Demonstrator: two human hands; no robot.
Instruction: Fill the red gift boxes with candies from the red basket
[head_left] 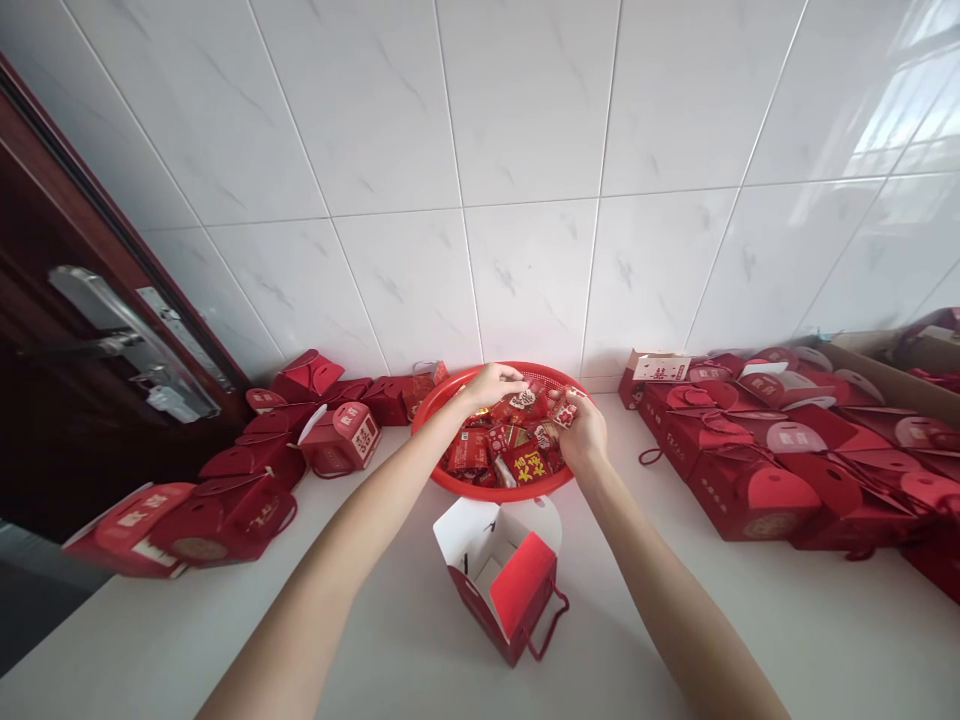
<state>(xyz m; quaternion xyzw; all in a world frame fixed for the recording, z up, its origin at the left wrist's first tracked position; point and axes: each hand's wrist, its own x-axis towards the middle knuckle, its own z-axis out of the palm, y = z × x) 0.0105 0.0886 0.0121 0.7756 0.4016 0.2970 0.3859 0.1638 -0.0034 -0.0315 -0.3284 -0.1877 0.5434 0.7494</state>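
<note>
A red plastic basket [491,493] stands against the wall, heaped with wrapped sweets [525,466] in red, gold and brown wrappers. Over its back left part reaches my left hand [491,387], open, its fingers stretched out to the right just above the sweets, holding nothing that I can see. At the right rim, my right hand [585,432] is closed on a small red and white candy packet [568,408]. In front of the basket stands a red gift box [487,610] with its flaps up, a white inside and a rope handle on the right; its visible inside holds no sweets.
Several closed red gift boxes [259,515] stand on the left of the white table [390,640]. Many more red boxes [757,495] crowd the right side, beside a cardboard carton [885,380]. White tiles [525,270] rise behind, and a dark door [97,330] is at the left.
</note>
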